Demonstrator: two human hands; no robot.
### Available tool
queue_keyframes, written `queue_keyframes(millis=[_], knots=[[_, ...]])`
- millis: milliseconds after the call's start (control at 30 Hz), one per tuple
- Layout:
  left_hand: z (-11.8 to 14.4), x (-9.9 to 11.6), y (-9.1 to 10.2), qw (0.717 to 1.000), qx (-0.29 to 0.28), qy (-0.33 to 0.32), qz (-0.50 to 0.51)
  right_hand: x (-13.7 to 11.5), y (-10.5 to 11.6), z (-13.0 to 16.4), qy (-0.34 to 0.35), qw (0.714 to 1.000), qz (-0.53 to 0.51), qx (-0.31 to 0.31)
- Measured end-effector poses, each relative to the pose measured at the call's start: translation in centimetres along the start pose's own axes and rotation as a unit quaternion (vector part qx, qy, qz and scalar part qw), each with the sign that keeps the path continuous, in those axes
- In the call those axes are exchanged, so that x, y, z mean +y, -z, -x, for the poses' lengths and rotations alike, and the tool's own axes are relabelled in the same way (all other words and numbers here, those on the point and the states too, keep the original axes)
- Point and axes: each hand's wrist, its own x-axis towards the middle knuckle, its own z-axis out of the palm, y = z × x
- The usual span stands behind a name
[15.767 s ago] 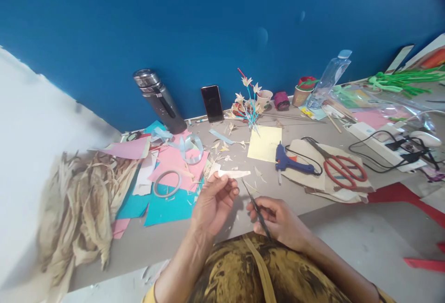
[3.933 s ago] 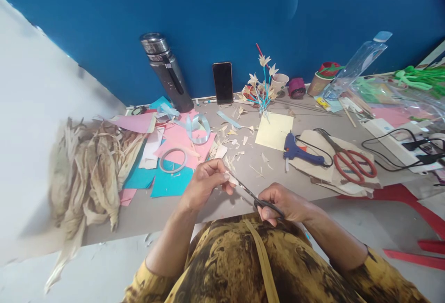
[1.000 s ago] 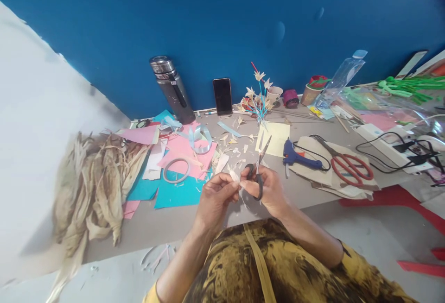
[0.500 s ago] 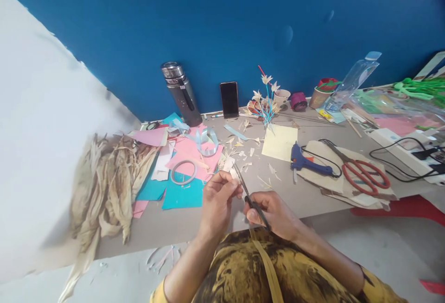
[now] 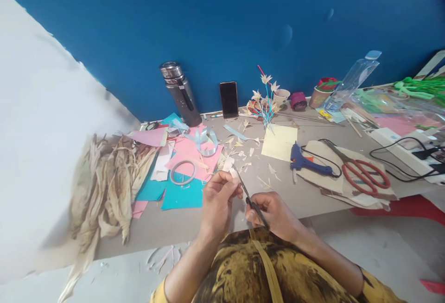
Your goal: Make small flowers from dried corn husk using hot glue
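Pinched between the thumb and fingers of my left hand [image 5: 219,196] is a small pale husk piece [image 5: 234,172]. My right hand [image 5: 273,212] is closed around the dark handles of small scissors [image 5: 256,210], whose blades point up and left against the right side of the piece. Both hands are above the table's front edge, close together. Cream-coloured clippings [image 5: 245,161] are scattered just beyond them. Whether the blades are fully closed on the piece is too small to make out.
Dried husks [image 5: 111,192] hang over the table edge at left. Coloured paper [image 5: 182,196], a tape roll [image 5: 183,172] and a flask [image 5: 182,99] stand nearer. Husk flowers [image 5: 267,99] are at the back; a glue gun [image 5: 309,164] and red-handled scissors [image 5: 365,175] lie right.
My right hand and the small scissors have shifted very slightly at the husk piece. My left hand keeps its pinch in nearly the same place.
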Motion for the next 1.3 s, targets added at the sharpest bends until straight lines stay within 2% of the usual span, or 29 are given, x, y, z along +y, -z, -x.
queue_keyframes(millis=[433,633,767,1000,1300], knots=[[0.1,-0.1,0.0,0.999,-0.006,0.017,0.033,0.9,0.1,0.0,-0.014,1.000,-0.013,0.011],[-0.2,-0.3,0.0,0.995,-0.001,0.039,0.095,-0.2,0.2,0.3,0.045,0.998,-0.013,-0.042],[-0.3,-0.1,-0.1,0.994,0.014,0.055,0.097,-0.4,0.1,0.6,0.044,0.997,-0.015,-0.069],[-0.2,-0.2,-0.2,0.994,0.027,0.060,0.088,0.1,-0.2,0.5,0.044,0.997,-0.022,-0.058],[-0.2,0.1,-0.1,0.994,0.021,0.054,0.098,0.6,-0.4,0.3,0.001,0.999,-0.033,-0.036]])
